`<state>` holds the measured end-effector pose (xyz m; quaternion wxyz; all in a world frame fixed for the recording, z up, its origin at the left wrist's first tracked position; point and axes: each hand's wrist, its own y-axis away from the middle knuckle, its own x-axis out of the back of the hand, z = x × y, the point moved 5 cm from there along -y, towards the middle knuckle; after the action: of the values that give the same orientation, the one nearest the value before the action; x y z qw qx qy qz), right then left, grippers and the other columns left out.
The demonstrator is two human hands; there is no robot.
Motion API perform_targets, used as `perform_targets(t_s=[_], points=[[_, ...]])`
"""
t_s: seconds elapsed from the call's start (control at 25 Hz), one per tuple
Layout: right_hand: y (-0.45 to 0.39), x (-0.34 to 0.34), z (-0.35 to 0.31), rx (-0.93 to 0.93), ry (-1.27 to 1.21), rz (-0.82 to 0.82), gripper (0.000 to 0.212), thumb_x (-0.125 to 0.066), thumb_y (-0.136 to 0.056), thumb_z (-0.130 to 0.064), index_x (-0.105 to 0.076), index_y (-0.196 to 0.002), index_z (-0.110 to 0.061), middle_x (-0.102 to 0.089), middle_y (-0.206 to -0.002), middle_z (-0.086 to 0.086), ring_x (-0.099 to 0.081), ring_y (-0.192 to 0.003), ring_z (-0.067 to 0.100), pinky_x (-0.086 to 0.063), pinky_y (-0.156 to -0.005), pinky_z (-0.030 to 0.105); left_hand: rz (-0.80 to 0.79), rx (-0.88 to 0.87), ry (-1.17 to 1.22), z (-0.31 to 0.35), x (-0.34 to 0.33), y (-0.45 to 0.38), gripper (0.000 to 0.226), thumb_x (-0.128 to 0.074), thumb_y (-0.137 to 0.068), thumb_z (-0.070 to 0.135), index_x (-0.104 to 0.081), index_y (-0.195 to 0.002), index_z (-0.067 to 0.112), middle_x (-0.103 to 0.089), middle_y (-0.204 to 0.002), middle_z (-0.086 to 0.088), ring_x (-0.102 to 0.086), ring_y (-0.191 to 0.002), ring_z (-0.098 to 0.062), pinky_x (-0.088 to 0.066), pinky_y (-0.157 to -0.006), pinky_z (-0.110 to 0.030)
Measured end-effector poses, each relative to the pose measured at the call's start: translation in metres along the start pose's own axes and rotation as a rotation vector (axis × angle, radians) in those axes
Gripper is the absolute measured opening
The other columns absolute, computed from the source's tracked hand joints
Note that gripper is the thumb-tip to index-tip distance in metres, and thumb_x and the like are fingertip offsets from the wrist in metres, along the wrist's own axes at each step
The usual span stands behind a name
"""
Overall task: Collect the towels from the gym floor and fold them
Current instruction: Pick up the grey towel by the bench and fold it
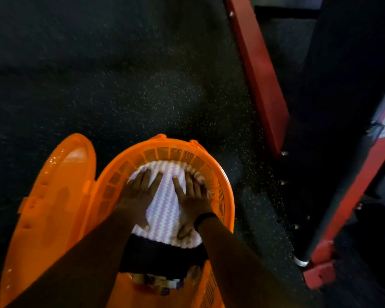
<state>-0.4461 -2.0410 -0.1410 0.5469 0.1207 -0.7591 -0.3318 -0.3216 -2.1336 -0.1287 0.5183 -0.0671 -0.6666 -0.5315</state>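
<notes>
A folded towel [167, 205] with a white and lilac zigzag pattern lies on top inside an orange plastic laundry basket [218, 174] on the gym floor. My left hand [140, 190] presses flat on the towel's left side, fingers straight and spread. My right hand [192, 196] presses flat on its right side, a dark band on the wrist. Under the towel's near edge lies a dark folded cloth [162, 256]. Something colourful shows deeper in the basket, too hidden to name.
The basket's orange lid [53, 196] hangs open to the left. Dark speckled rubber floor [120, 74] stretches ahead. Red and black gym machine frames [260, 74] stand on the right, with a red foot [320, 274] near the basket.
</notes>
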Motion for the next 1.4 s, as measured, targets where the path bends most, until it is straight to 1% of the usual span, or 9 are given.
perform_targets(t_s=[0.08,0.24,0.36,0.44,0.64,0.8,1.08,1.24,1.4], points=[[0.021,0.028,-0.008,0.032,-0.029,-0.089,0.111,-0.07,-0.082,-0.03,0.019,-0.149,-0.028,0.013,-0.158,0.019,0.007,-0.145,0.04,-0.008,-0.115,0.059,0.009,-0.011,0.042,0.001,0.028,0.027,0.126,-0.072,-0.074,0.051,0.032,-0.138,0.024,0.024,-0.156,-0.013,0.016,-0.145,-0.031,-0.004,-0.119,-0.045],[0.08,0.145,-0.025,0.083,-0.076,-0.054,0.106,-0.069,-0.082,-0.043,0.006,-0.152,-0.017,0.002,-0.16,0.015,-0.003,-0.147,0.035,-0.018,-0.116,0.05,-0.008,0.043,0.247,-0.014,0.138,0.094,0.107,-0.065,-0.082,0.051,0.009,-0.152,0.019,0.007,-0.16,-0.01,0.002,-0.148,-0.025,-0.009,-0.119,-0.035],[0.14,0.281,-0.049,0.13,-0.136,0.086,0.096,-0.07,-0.081,-0.041,-0.013,-0.152,-0.013,-0.021,-0.154,0.019,-0.025,-0.14,0.038,-0.031,-0.111,0.046,0.18,0.031,0.301,-0.019,0.267,0.161,0.105,-0.068,-0.077,0.054,-0.006,-0.153,0.017,-0.009,-0.159,-0.011,-0.012,-0.146,-0.027,-0.019,-0.117,-0.037],[0.187,0.379,-0.067,0.152,-0.175,0.169,0.088,-0.071,-0.08,-0.04,-0.023,-0.149,-0.012,-0.031,-0.149,0.018,-0.034,-0.135,0.036,-0.034,-0.11,0.042,0.288,0.047,0.332,-0.019,0.36,0.216,0.102,-0.069,-0.075,0.056,-0.014,-0.152,0.017,-0.019,-0.156,-0.009,-0.02,-0.143,-0.026,-0.025,-0.115,-0.038],[0.316,0.596,-0.114,0.17,-0.292,0.34,0.081,-0.069,-0.082,-0.042,-0.028,-0.147,-0.017,-0.034,-0.147,0.013,-0.039,-0.133,0.032,-0.035,-0.11,0.044,0.454,0.044,0.416,-0.024,0.553,0.352,0.096,-0.069,-0.074,0.058,-0.022,-0.149,0.021,-0.03,-0.15,-0.008,-0.032,-0.136,-0.026,-0.034,-0.11,-0.045],[0.438,0.73,-0.159,0.232,-0.295,0.493,0.08,-0.069,-0.084,-0.04,-0.028,-0.148,-0.014,-0.033,-0.15,0.013,-0.036,-0.136,0.029,-0.032,-0.111,0.039,0.578,0.063,0.428,-0.02,0.669,0.472,0.098,-0.069,-0.072,0.061,-0.022,-0.149,0.022,-0.029,-0.15,-0.009,-0.033,-0.137,-0.028,-0.034,-0.11,-0.046],[0.616,0.842,-0.203,0.291,-0.248,0.687,0.076,-0.071,-0.082,-0.038,-0.036,-0.142,-0.008,-0.045,-0.142,0.013,-0.046,-0.128,0.025,-0.036,-0.099,0.024,0.838,0.071,0.433,-0.015,0.783,0.639,0.097,-0.072,-0.07,0.06,-0.029,-0.147,0.02,-0.038,-0.145,-0.013,-0.04,-0.133,-0.03,-0.037,-0.108,-0.041],[0.67,0.861,-0.202,0.277,-0.266,0.752,0.079,-0.072,-0.08,-0.044,-0.036,-0.142,-0.011,-0.046,-0.142,0.01,-0.046,-0.129,0.025,-0.037,-0.102,0.029,0.887,0.065,0.436,-0.004,0.808,0.698,0.099,-0.071,-0.067,0.065,-0.031,-0.146,0.021,-0.037,-0.147,-0.012,-0.04,-0.133,-0.029,-0.037,-0.108,-0.04],[0.714,0.863,-0.206,0.307,-0.252,0.776,0.073,-0.072,-0.078,-0.047,-0.042,-0.134,-0.012,-0.056,-0.126,0.01,-0.056,-0.114,0.025,-0.047,-0.098,0.039,0.907,0.064,0.485,0.011,0.81,0.75,0.121,-0.063,-0.045,0.087,-0.031,-0.145,0.027,-0.038,-0.149,-0.007,-0.042,-0.133,-0.025,-0.039,-0.108,-0.043]])
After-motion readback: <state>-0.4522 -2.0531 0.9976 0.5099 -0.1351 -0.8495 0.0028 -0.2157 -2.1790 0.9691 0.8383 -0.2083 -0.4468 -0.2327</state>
